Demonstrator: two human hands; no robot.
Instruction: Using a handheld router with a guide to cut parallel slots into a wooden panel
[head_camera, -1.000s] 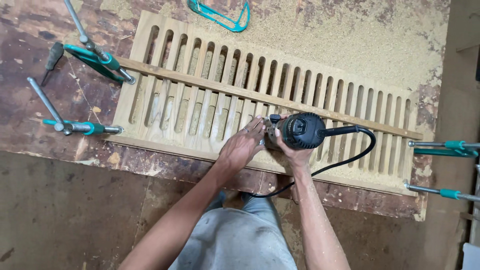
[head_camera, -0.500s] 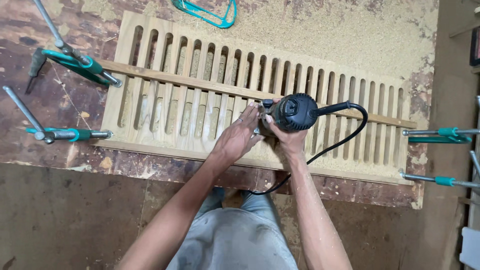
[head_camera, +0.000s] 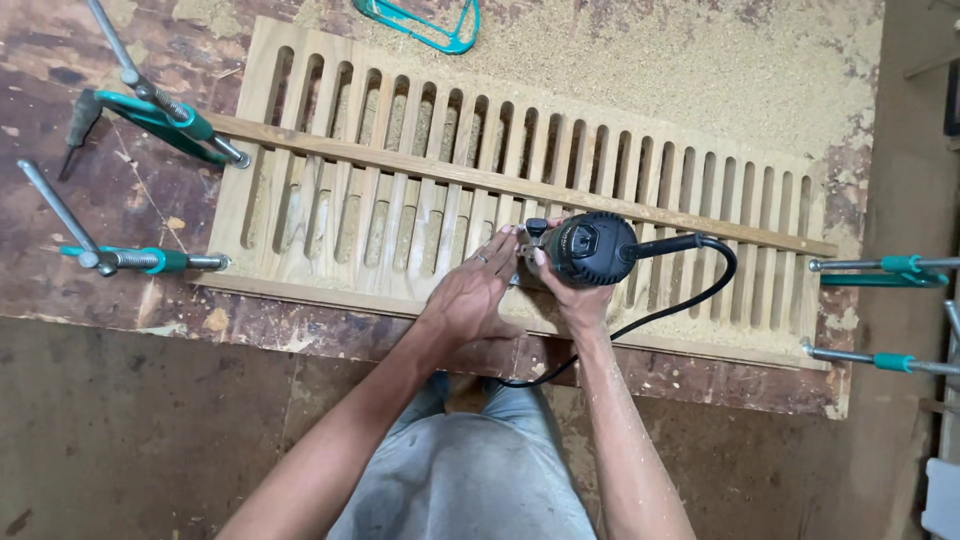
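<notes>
My left hand (head_camera: 470, 300) has its fingers (head_camera: 500, 252) spread flat against the base of the black trim router (head_camera: 588, 250); my right hand (head_camera: 572, 295) wraps the router body from below, fingers closed on it, though its fingertips are mostly hidden; since a second ago the router has travelled rightward along the wooden guide strip (head_camera: 420, 170), so the cut is advancing slot by slot across the slotted wooden panel (head_camera: 330, 215); its cord (head_camera: 700, 290) loops right; green clamps (head_camera: 160, 125) pin the panel to the sawdust-strewn desk (head_camera: 120, 300).
</notes>
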